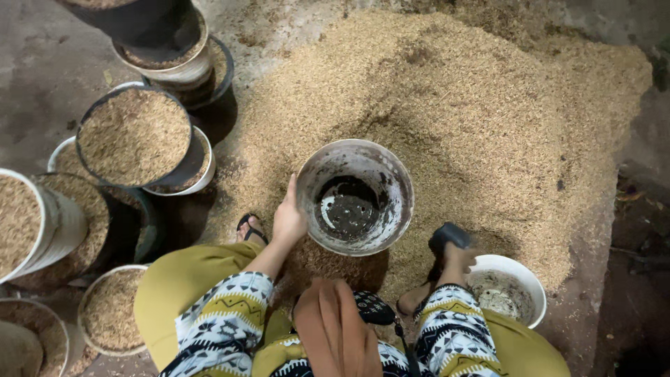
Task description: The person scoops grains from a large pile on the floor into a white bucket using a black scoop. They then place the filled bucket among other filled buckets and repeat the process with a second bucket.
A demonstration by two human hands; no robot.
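Left hand [287, 222] grips rim of empty bucket [356, 197] on husk pile [474, 126]; right hand [457, 257] closed on black scoop [447, 237] beside white bowl [527, 279].

one husk heap [488, 126], two empty buckets [356, 195] (both dirty), roughly seven filled buckets [132, 136].

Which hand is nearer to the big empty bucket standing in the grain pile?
The left hand. It touches the rim of the big empty bucket on its left side. The right hand is apart from it, lower right, at the small white bowl.
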